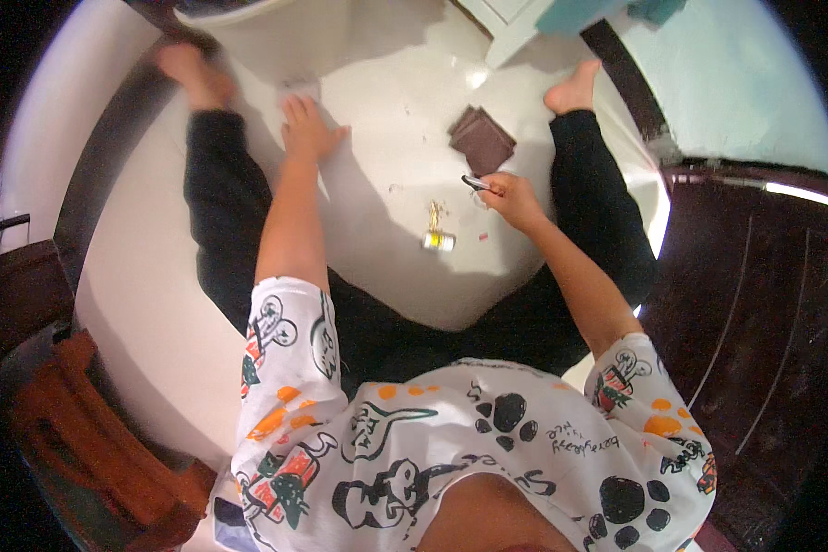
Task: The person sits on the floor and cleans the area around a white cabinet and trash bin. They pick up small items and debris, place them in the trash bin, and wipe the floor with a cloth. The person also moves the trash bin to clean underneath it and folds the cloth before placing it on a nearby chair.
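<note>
I sit with legs apart on a pale glossy floor [386,159]. My left hand [307,131] lies flat with its fingers spread, and its fingertips reach a faint pale patch [303,88] that is too blurred to name. A slim tool with a black tip and a light shaft [475,183] is pinched in my right hand [514,200]; its exact kind is unclear. Just beyond that hand rests a loose stack of dark brown square sheets [484,141]. Nearer to me, a small bottle with a yellow and white label [439,241] lies on its side beside scattered gold-coloured bits [435,212].
A tiny red and white piece [483,237] is on the floor near the bottle. My legs in black trousers flank the area. To the left stands an orange-brown wooden piece of furniture [103,428]; a dark brown panel [745,297] is at right. A white furniture corner [504,34] juts in ahead.
</note>
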Tool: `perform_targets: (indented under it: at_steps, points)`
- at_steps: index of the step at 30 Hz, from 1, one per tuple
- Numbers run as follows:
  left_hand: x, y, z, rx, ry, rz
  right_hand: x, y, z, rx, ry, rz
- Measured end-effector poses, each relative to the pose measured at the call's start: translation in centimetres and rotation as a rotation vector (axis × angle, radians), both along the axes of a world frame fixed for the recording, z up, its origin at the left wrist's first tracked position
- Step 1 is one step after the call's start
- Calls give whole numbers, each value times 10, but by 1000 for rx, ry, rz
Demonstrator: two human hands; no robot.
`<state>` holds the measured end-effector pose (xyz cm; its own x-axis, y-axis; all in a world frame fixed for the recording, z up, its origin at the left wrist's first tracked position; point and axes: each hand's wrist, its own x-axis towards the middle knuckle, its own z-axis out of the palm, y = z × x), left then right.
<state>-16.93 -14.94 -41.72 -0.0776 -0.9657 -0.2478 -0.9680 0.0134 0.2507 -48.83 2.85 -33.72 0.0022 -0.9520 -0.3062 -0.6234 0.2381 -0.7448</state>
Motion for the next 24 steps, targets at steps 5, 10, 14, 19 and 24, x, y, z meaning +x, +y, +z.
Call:
perform_targets:
  at_steps: [5, 10, 14, 19, 24]
  points:
    - [-6, -1, 9, -46, 33, 29, 50, -94, 96, -369, 7, -37]
    - [-6, 4, 21, -12, 38, 35, 145, -228, 225, -898, 227, 193]
    - [-22, 2, 13, -36, 71, 0, 167, -264, 259, -1118, 340, 230]
    - [0, 11, 4, -53, 0, 60, 126, -187, 168, -824, 134, 502]
    - [-23, 1, 13, -45, -26, 9, -13, -32, 15, -139, 453, 705]
